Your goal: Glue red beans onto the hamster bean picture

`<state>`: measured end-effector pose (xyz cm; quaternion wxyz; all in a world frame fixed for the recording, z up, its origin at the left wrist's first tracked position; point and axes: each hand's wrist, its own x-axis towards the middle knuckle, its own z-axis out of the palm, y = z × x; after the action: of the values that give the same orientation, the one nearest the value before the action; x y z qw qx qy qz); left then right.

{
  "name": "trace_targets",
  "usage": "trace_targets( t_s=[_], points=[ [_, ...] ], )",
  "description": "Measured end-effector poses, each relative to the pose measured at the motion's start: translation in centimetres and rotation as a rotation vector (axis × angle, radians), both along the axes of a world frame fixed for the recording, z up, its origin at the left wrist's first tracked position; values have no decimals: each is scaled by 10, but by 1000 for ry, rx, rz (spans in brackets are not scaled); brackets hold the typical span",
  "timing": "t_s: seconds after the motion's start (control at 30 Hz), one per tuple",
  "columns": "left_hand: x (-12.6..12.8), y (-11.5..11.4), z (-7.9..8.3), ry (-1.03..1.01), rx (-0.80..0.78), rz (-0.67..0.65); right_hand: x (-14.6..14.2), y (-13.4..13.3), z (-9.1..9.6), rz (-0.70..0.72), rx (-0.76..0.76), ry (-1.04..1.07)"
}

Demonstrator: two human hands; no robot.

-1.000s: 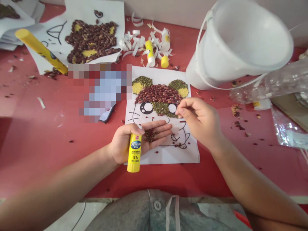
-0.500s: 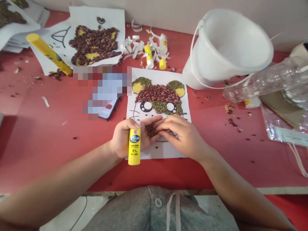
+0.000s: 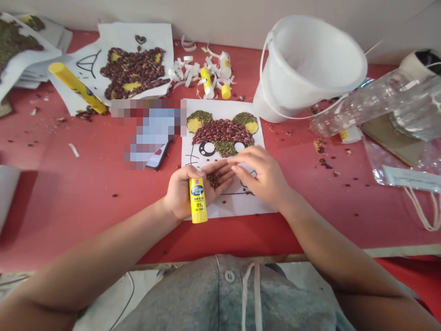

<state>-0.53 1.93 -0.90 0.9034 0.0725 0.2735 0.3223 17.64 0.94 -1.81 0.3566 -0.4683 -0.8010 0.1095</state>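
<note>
My left hand [image 3: 181, 191] is palm up over the paper, its thumb pressing a yellow glue stick [image 3: 198, 202] against the palm. Small dark red and green beans [image 3: 213, 179] lie in the hollow of its fingers. Close above those fingertips is my right hand [image 3: 263, 174], thumb and forefinger tips drawn together; whatever is between them is too small to make out. Under both hands lies a paper with an animal face [image 3: 223, 207]. Red beans [image 3: 223, 132] cover its forehead, and green beans [image 3: 225, 148] fill the ears and the area between the eyes. My hands hide its lower part.
Behind the paper are glue sticks [image 3: 206, 82] and white paper scraps. A white bucket [image 3: 275, 96] and clear plastic bottles [image 3: 372, 101] stand to the right. On the left are a phone [image 3: 158, 158], an upright yellow tube [image 3: 77, 87] and a bean-covered picture [image 3: 134, 69].
My right hand has drawn its fingers back from the beans in my left palm, up toward the left fingertips. The glue stick stays in my left hand. The camera view has shifted slightly.
</note>
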Motion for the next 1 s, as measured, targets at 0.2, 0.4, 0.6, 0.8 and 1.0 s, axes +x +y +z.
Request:
trace_targets(
  t_s=[0.2,0.4,0.6,0.8,1.0],
  points=[
    [0,-1,1,-8,44,16,9,13,-14,-213,-12,-299],
    [1,-1,2,17,41,32,8,14,-17,-215,-35,-335],
    [1,-3,3,50,50,43,10,13,-18,-209,6,-268],
    [0,-3,3,55,42,37,12,13,-17,-177,62,-182],
    [0,0,3,47,35,29,9,8,-12,-82,104,-157]
  ],
)
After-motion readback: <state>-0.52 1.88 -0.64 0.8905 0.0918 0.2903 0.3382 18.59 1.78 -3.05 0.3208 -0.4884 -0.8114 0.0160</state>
